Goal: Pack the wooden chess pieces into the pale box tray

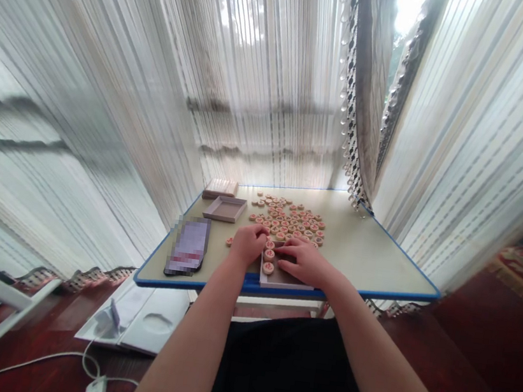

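A small table (369, 255) with a blue edge holds several round wooden game discs (290, 218) with red marks, scattered across its middle. A shallow grey tray (279, 280) lies at the near edge with a few discs (268, 267) in a column along its left side. My left hand (248, 243) is curled, its fingertips on discs just beyond the tray's top left corner. My right hand (304, 259) rests over the tray, fingers pointing left and pinched near a disc at the column's top.
A phone (188, 247) lies at the table's left. Behind it sit an open grey box (225, 208) and a wooden box (220, 187). Striped curtains hang all round. White trays (139, 321) and cables lie on the floor to the left.
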`<state>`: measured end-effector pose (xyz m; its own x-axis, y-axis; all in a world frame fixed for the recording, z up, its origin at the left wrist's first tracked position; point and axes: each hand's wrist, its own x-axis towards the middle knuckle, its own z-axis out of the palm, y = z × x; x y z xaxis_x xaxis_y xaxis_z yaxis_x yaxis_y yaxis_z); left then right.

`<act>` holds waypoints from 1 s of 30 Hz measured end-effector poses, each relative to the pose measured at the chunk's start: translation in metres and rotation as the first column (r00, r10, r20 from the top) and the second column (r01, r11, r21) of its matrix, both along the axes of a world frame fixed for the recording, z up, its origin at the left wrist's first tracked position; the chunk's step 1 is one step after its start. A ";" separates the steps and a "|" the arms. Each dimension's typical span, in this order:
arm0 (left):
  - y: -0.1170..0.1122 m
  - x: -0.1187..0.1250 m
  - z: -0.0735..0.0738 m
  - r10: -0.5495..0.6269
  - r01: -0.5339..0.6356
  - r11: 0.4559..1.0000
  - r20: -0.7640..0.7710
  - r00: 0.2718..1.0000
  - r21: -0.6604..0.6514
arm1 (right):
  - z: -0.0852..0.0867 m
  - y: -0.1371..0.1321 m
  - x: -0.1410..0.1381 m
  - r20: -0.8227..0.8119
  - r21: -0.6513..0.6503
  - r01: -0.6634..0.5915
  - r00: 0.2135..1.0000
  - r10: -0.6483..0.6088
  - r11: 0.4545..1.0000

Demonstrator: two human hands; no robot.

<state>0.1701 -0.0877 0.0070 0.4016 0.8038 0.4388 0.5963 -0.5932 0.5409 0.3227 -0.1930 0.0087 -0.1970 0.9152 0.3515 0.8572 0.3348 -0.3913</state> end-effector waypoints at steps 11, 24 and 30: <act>-0.002 0.001 0.002 -0.012 0.012 1.000 0.012 1.000 -0.018 | 0.000 0.001 0.001 -0.095 0.019 -0.008 0.995 0.010 1.000; -0.002 0.000 0.001 -0.044 0.044 0.999 0.039 0.998 -0.002 | 0.008 -0.010 0.005 -0.219 0.078 -0.227 0.946 0.239 0.971; -0.001 0.000 0.001 -0.042 0.042 0.999 0.042 0.998 -0.007 | 0.007 -0.008 0.006 -0.158 0.010 -0.267 0.951 0.265 0.964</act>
<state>0.1704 -0.0886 0.0079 0.4166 0.7902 0.4495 0.5481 -0.6128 0.5693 0.3286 -0.2008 0.0157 -0.3775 0.8411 0.3872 0.6656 0.5372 -0.5181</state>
